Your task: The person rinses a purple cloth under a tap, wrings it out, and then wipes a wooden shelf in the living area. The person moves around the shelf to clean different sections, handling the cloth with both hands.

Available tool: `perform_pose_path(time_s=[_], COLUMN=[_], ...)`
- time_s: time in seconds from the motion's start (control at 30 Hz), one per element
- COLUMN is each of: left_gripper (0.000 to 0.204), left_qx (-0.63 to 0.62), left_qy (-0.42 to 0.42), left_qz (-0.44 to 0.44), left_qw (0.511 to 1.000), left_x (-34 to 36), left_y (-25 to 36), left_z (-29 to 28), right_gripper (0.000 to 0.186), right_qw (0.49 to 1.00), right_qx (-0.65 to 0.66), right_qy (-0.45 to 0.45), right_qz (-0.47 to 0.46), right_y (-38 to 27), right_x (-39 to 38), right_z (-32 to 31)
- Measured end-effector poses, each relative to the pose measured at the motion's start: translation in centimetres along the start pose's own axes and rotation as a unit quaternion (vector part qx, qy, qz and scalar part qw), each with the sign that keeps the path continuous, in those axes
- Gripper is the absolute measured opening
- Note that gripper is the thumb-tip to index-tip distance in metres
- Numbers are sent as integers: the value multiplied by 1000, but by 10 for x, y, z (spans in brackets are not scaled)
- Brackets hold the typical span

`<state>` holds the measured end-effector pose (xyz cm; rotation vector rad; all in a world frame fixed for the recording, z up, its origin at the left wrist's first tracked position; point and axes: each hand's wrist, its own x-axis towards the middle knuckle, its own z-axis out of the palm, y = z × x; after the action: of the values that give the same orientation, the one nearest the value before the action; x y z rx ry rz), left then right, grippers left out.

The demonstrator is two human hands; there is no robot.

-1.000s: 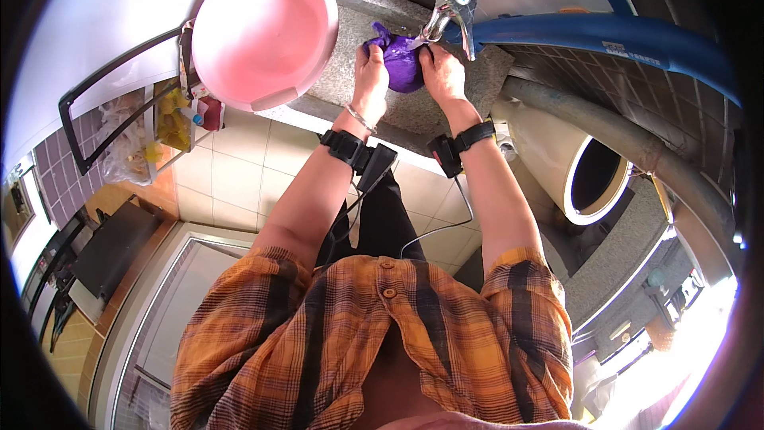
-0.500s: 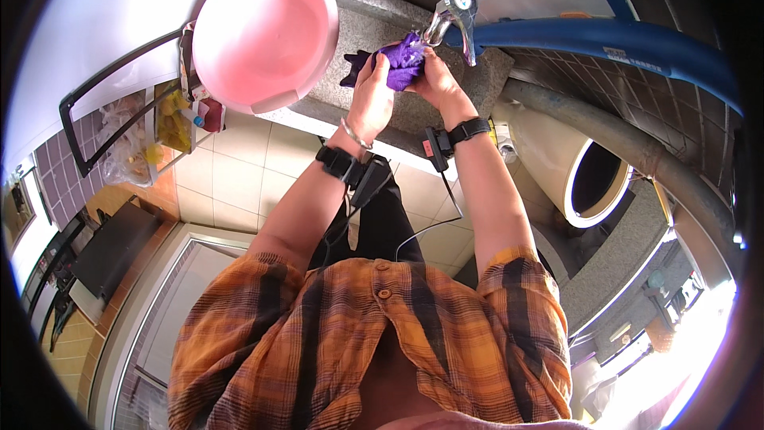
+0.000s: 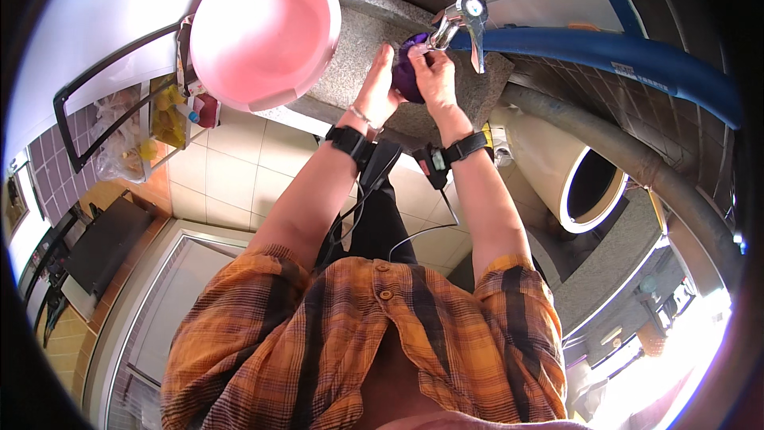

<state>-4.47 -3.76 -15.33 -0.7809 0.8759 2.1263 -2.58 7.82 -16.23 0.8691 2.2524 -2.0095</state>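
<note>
A wet-looking, bunched purple cloth is between my hands, just below the spout of a chrome tap. My right hand grips its right side, thumb and fingers pressed into it near the spout. My left hand cups the cloth from the left with the thumb raised; its other fingers are mostly hidden behind the cloth. Under both hands lies the grey stone sink.
Left of the sink stands a pink basin. A thick blue bar runs along the tiled wall at the right, above a grey pipe. Near it is a cream cylinder with a dark opening. A black metal frame juts out at the left.
The cloth has been gathered into a tighter bundle, and its dark end at the left no longer shows. My right hand has turned over its top, closer beneath the spout.
</note>
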Motion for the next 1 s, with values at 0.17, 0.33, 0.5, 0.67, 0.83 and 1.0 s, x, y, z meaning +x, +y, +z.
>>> perform_pose_path(time_s=[0.17,0.33,0.5,0.67,0.83,1.0], left_gripper=[56,29,22,30,39,44], left_qx=[-169,-120,-137,52,186,180], left_qy=[-97,-240,-70,79,176,75], left_qz=[-75,-77,-2,112,56,112], left_qw=[978,960,988,989,965,974], left_x=[26,21,16,21,8,5], left_y=[-4,-2,-10,-13,-5,2], left_z=[-9,-19,-20,-6,3,-7], right_gripper=[29,29,25,28,40,56], right_qw=[993,967,931,929,946,966], right_qx=[-25,-151,-300,-346,-322,-243], right_qy=[-78,-133,-55,-26,0,18], right_qz=[-82,-157,-199,-130,27,84], right_y=[-26,-48,-47,-32,-7,6], right_x=[-25,-33,-28,1,10,12], right_z=[2,3,19,18,5,-23])
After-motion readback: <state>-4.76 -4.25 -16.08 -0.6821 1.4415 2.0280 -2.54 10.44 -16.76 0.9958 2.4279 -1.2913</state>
